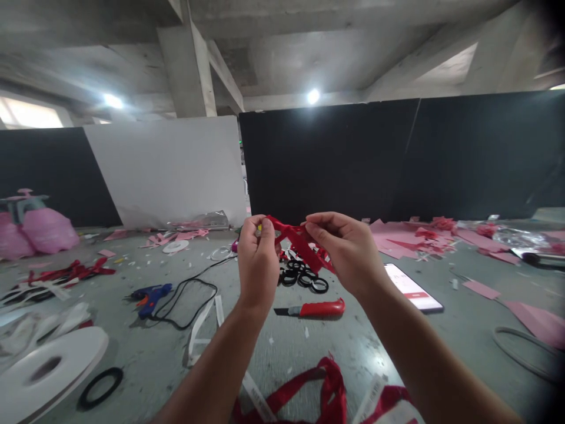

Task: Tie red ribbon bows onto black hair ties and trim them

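Table [309, 359] is what I've got under everything, a grey-green worktop littered with pink paper scraps [397, 241]. Above it my left hand [258, 259] and right hand [348, 250] are both pinched shut on a strip of red ribbon [296, 237], held up between them. Its long axis runs left to right, then slopes down under the right palm. Below lie small black rings [304, 277] and a red-handled utility knife [315, 308], blade pointing left.

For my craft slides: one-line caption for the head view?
Both hands, left hand and right hand, pinch a red ribbon above a red utility knife and phone.
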`<state>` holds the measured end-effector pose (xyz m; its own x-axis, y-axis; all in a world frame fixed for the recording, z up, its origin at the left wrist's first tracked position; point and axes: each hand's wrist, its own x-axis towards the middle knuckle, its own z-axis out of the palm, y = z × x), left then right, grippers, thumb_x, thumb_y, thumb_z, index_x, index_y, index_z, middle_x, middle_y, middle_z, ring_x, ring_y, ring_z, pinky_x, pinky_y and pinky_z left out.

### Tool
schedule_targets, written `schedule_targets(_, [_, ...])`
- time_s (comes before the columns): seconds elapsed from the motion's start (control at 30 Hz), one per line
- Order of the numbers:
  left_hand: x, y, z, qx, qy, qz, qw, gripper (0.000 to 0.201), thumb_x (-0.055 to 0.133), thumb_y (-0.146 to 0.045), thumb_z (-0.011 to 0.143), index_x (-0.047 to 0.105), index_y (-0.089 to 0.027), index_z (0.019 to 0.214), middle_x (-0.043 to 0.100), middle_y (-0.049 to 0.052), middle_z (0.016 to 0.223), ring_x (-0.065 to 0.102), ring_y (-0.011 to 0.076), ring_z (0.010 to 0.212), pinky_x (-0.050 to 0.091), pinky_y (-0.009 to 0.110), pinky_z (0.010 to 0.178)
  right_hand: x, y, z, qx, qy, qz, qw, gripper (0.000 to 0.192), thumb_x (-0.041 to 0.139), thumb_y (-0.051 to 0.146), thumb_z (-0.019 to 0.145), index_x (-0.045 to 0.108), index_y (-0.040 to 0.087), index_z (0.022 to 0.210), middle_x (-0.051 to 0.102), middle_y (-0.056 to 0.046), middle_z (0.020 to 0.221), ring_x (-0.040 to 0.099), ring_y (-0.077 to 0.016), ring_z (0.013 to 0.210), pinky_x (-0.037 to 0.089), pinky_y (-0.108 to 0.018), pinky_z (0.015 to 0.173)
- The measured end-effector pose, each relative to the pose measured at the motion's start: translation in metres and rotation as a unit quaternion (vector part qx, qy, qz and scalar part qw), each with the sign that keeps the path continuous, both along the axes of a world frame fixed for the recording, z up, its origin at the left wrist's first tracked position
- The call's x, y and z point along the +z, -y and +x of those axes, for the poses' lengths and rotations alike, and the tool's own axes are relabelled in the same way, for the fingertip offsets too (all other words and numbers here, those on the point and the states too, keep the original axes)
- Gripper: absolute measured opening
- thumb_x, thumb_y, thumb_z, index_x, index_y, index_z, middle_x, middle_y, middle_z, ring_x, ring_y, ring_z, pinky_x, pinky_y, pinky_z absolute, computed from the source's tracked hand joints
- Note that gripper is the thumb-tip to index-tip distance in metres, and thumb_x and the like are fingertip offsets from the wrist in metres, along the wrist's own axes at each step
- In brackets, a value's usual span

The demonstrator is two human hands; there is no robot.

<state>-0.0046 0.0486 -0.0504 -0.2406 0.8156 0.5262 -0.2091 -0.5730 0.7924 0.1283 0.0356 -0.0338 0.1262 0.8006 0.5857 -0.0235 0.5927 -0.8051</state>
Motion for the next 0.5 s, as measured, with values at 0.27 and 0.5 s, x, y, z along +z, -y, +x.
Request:
schedule_targets(0.27, [-0.001, -0.001, 0.005, -0.002, 0.055, 0.023, 0.998, 0.020, 0.050, -0.041, 0.093, 0.051, -0.022, 0.089, 0.053, -0.004, 0.066, 0.051, 0.0068, 0.050, 0.044, 0.017, 0.049, -0.003, 0.001, -0.008, 0.021, -0.014, 0.003, 1.000, 0.023, 0.067, 0.034, 0.083, 0.064, 0.017, 0.098, 0.069, -0.005, 0.084, 0.065, -0.0144, 0.075, 0.053, -0.029, 0.071])
schedule_targets(0.5, [0.000, 0.001, 0.003, -0.030, 0.036, 0.013, 0.999, 0.026, 0.055, -0.047, 0.089, 0.053, -0.021, 0.093, 0.050, -0.004, 0.067, 0.046, 0.0063, 0.052, 0.039, 0.015, 0.049, -0.004, 0.005, -0.013, 0.097, -0.011, -0.088, 0.991, 0.050, 0.076, 0.035, 0.075, 0.052, 0.019, 0.116, 0.069, -0.005, 0.089, 0.064, -0.0153, 0.074, 0.052, -0.028, 0.062])
